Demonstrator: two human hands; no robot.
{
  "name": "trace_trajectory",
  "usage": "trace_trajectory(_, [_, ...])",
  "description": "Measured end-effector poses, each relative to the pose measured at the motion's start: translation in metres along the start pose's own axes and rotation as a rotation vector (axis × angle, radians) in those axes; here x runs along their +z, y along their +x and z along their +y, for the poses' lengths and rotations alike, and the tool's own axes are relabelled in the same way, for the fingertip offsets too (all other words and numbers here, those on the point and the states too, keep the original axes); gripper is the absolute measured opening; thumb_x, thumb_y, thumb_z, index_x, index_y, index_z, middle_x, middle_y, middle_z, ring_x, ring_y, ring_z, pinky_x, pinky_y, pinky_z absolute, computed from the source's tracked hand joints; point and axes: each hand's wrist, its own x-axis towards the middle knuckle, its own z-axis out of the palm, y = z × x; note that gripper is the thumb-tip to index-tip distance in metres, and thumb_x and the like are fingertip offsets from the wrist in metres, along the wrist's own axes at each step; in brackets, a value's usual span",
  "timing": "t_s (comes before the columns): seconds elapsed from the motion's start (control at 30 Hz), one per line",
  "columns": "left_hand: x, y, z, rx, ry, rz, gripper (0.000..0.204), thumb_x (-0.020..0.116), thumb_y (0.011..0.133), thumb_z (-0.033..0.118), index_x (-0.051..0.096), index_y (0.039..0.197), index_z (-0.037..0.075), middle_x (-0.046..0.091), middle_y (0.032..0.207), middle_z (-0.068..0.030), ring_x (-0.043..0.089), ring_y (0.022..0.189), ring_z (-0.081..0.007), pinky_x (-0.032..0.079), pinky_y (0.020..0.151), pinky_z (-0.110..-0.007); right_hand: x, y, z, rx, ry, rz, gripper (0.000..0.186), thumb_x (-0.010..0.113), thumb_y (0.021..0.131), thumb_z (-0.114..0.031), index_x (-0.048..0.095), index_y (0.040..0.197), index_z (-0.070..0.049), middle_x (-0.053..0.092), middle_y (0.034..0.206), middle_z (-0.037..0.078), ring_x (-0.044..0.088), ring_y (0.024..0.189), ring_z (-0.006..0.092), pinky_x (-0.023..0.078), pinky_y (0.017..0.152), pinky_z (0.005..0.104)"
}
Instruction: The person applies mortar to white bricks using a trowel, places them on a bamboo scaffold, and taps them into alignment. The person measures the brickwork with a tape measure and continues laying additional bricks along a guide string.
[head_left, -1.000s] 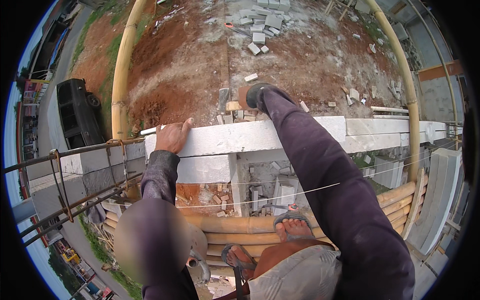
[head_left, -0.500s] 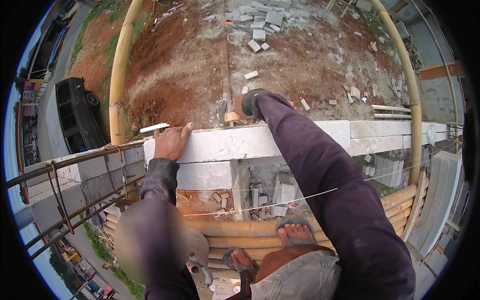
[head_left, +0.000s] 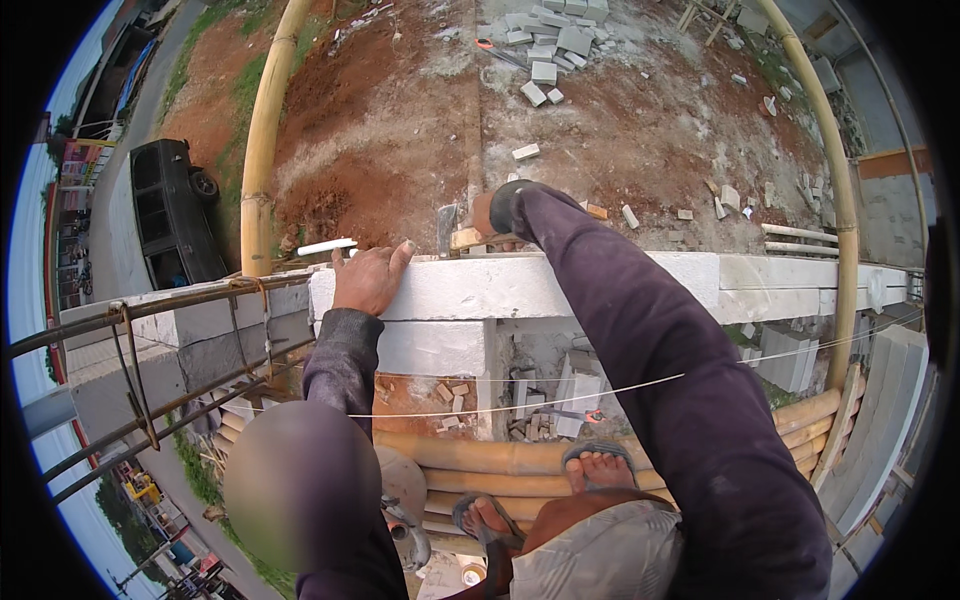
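My left hand [head_left: 368, 280] lies flat on the near left end of a row of white building blocks [head_left: 600, 285], fingers spread on the top face. My right hand [head_left: 487, 212] reaches over the far edge of the blocks. It is closed on a tool with a short wooden handle [head_left: 466, 238] and a grey metal head [head_left: 446, 224], held against the blocks' far side. Both arms wear dark purple sleeves.
A taut string [head_left: 560, 395] runs across below the blocks. My sandalled feet [head_left: 598, 466] stand on bamboo scaffold poles [head_left: 480, 455]. Upright bamboo poles [head_left: 262, 150] [head_left: 838, 200] flank me. Rusty rebar [head_left: 180, 300] juts left. Far below are red earth, loose blocks [head_left: 545, 45] and a black vehicle [head_left: 168, 215].
My right hand has brought the tool slightly down toward the far edge of the blocks. My left hand stays on the top face, shifted a little to the right.
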Motion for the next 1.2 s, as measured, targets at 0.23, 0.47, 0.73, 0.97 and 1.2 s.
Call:
trace_trajectory(0.23, [-0.011, -0.003, 0.012, -0.017, 0.041, -0.049, 0.069, 0.023, 0.099, 0.057, 0.068, 0.115, 0.007, 0.065, 0.118, -0.0179, 0.052, 0.122, -0.0359, 0.008, 0.111, -0.067, 0.011, 0.0, 0.0, -0.137, -0.145, 0.078, 0.027, 0.053, 0.089, -0.02, 0.075, 0.088, -0.004, 0.073, 0.081, 0.01, 0.07, 0.07, 0.023, 0.052, 0.061, 0.0404])
trace_trajectory(0.47, [0.0, -0.014, 0.097, 0.146, -0.005, -0.055, 0.067, 0.027, 0.099, 0.058, 0.073, 0.105, 0.009, 0.07, 0.096, -0.0185, 0.064, 0.1, -0.0366, 0.021, 0.108, -0.065, 0.006, -0.016, -0.002, -0.188, -0.475, 0.121, 0.027, 0.058, 0.086, -0.019, 0.071, 0.107, -0.008, 0.072, 0.089, 0.015, 0.072, 0.071, 0.0239, 0.056, 0.062, 0.0381])
trace_trajectory(0.73, [0.004, -0.014, 0.1, 0.135, 0.007, -0.072, 0.068, 0.03, 0.098, 0.055, 0.073, 0.1, 0.002, 0.069, 0.101, -0.0207, 0.063, 0.105, -0.0356, 0.02, 0.107, -0.065, -0.038, -0.079, 0.074, -0.018, -0.254, 0.303, 0.027, 0.057, 0.087, -0.017, 0.071, 0.102, 0.0, 0.072, 0.09, 0.014, 0.07, 0.062, 0.0222, 0.055, 0.054, 0.0381])
trace_trajectory(0.97, [0.004, -0.001, 0.157, 0.179, -0.127, -0.287, 0.079, 0.056, 0.079, 0.071, 0.07, 0.106, -0.002, 0.069, 0.1, -0.024, 0.063, 0.105, -0.0372, 0.044, 0.097, -0.048, -0.056, -0.108, 0.176, -0.001, -0.761, 0.262, 0.032, 0.057, 0.089, -0.025, 0.07, 0.099, 0.003, 0.072, 0.085, 0.014, 0.07, 0.065, 0.0261, 0.055, 0.059, 0.0378])
trace_trajectory(1.2, [0.007, -0.002, 0.184, 0.268, -0.129, -0.357, 0.081, 0.078, 0.063, 0.062, 0.068, 0.111, -0.003, 0.068, 0.1, -0.0257, 0.067, 0.094, -0.0373, 0.051, 0.086, -0.041, -0.048, -0.15, 0.2, 0.163, -0.275, 0.208, 0.037, 0.057, 0.09, -0.03, 0.07, 0.1, 0.004, 0.072, 0.088, 0.016, 0.071, 0.074, 0.0296, 0.056, 0.068, 0.0383])
